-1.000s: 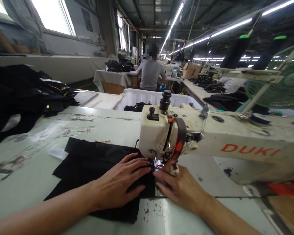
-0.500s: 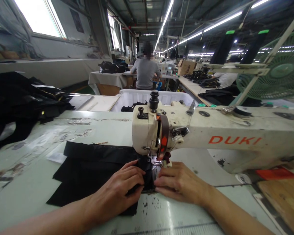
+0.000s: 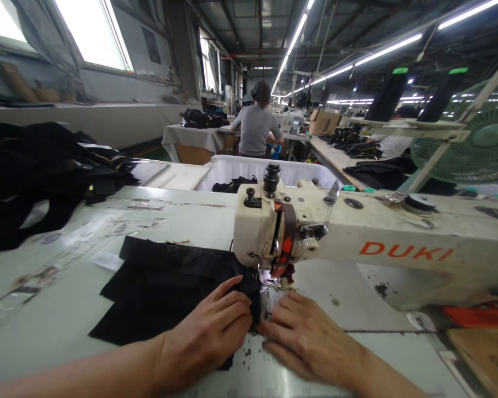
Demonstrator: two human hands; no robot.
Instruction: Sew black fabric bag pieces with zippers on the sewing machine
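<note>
Layered black fabric lies flat on the table, its right edge beside the presser foot of a sewing machine. My left hand is closed at the near right part of the fabric, fingers curled over it; its thumb is mostly hidden. On the machine bed right of the fabric rests my right hand. Its fingers are bent, with one fingertip at the fabric's edge and the thumb slightly apart, and nothing shows between them. A small lamp lights the needle area.
More black fabric is piled at the left. A white bin stands behind the machine. A person sits farther back. Thread cones and a green fan are at the right, above a red item.
The view has shifted, so the scene sits further right. My right hand has drawn slightly back from the presser foot toward me, its fingers looser. The fabric stays beside the foot.
</note>
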